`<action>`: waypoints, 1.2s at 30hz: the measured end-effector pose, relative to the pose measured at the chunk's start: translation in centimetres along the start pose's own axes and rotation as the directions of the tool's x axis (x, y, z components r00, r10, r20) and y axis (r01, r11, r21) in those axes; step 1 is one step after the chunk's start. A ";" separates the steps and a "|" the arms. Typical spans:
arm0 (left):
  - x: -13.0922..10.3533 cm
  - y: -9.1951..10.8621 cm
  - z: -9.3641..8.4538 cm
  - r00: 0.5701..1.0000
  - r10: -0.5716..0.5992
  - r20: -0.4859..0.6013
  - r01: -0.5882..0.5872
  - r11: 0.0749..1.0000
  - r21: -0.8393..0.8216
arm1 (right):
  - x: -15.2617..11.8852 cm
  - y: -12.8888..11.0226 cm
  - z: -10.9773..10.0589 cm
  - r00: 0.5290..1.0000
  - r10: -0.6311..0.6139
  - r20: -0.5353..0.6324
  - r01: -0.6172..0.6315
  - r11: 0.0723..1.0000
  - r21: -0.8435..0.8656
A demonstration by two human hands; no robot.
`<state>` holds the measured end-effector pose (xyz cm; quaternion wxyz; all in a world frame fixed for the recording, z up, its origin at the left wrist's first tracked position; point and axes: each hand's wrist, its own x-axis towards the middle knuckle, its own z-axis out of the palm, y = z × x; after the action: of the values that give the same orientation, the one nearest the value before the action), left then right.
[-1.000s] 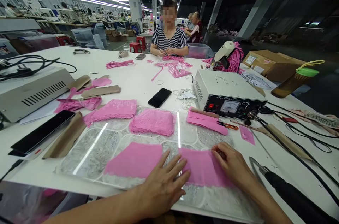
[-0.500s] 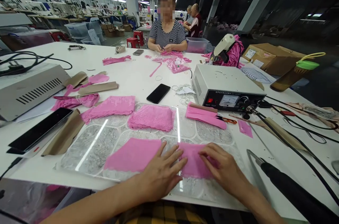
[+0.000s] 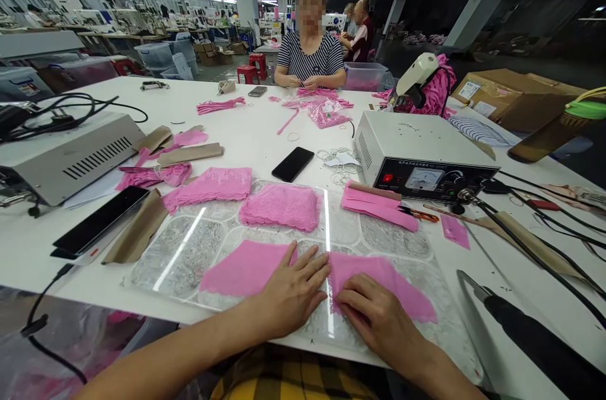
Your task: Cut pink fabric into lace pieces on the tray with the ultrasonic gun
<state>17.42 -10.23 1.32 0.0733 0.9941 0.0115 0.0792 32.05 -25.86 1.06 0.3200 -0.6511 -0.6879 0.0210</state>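
Observation:
Flat on a pink fabric piece (image 3: pixel 246 269) and the clear mat (image 3: pixel 184 248) lies my left hand (image 3: pixel 296 289), its fingers spread. The fingertips reach the left edge of a second pink fabric piece (image 3: pixel 386 274), which tapers out to the right. My right hand (image 3: pixel 379 315) has its fingers curled together at the lower left edge of this second piece, seemingly pinching it; the fingertips are partly hidden. Just beyond are a stack of lace-edged pink pieces (image 3: pixel 280 207) and another pink stack (image 3: pixel 213 187).
A black-handled tool with a metal tip (image 3: pixel 497 305) lies at right, wired to a control box (image 3: pixel 426 154). Orange-handled snips (image 3: pixel 421 214) rest beside pink strips (image 3: pixel 374 204). Phones (image 3: pixel 292 164) lie about. A co-worker (image 3: pixel 310 59) sits opposite, hands on pink strips.
My right hand has moved from the upper part of the right-hand fabric piece to its lower left edge, so more of that piece shows. My left hand stays flat. The view has shifted slightly.

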 end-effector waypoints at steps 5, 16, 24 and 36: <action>0.0 0.0 0.0 1.000 0.015 -0.023 -0.014 0.999 0.042 | 0.0 -0.1 0.1 0.999 -0.015 -0.035 0.016 1.000 0.006; -0.1 -0.3 0.3 0.994 0.057 -0.094 -0.050 0.996 0.076 | 0.1 -0.5 0.3 0.997 -0.005 -0.071 0.007 1.000 0.029; 0.2 -1.8 0.9 0.970 0.177 -0.167 -0.143 0.970 0.198 | -4.2 1.6 -3.5 0.945 0.200 -0.259 -0.224 0.972 -0.068; 1.9 -2.0 0.0 0.949 0.313 -0.046 -0.301 0.939 0.168 | -9.5 3.0 -4.4 0.862 0.242 -0.445 -0.362 0.909 -0.207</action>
<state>19.23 -8.14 1.29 -0.0198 0.9828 -0.1348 0.1244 36.24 -35.76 -0.71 0.3530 -0.7804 -0.4893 -0.1641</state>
